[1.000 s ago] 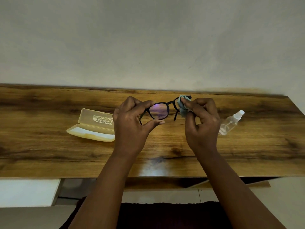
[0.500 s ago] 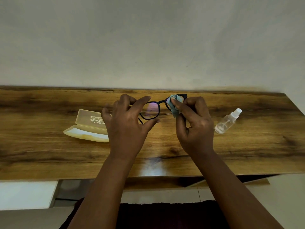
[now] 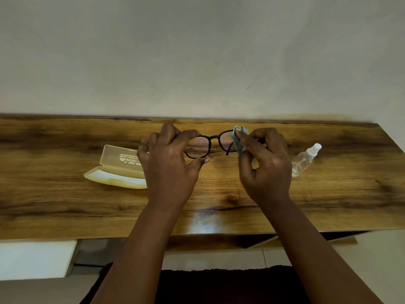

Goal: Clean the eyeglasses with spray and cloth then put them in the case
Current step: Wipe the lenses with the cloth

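Left hand [image 3: 169, 163] pinches glasses [image 3: 210, 145] at one lens rim; right hand [image 3: 266, 165] pinches cloth [image 3: 238, 139] on the other lens. Case [image 3: 118, 167] open, outboard of left grip; bottle [image 3: 305, 160] outboard of right.

Both forearms reaching forward side by side, left hand [image 3: 169, 163] raised, fingers [image 3: 190, 136] and thumb curled in a pinch, right hand [image 3: 266, 165] level with it, thumb and forefinger pinched, other fingers curled

We see the open case [image 3: 118, 170] lying toward the desk's [image 3: 54, 205] left end and the bottle [image 3: 305, 160] lying toward its right end; bare wood runs between them and along the front edge.
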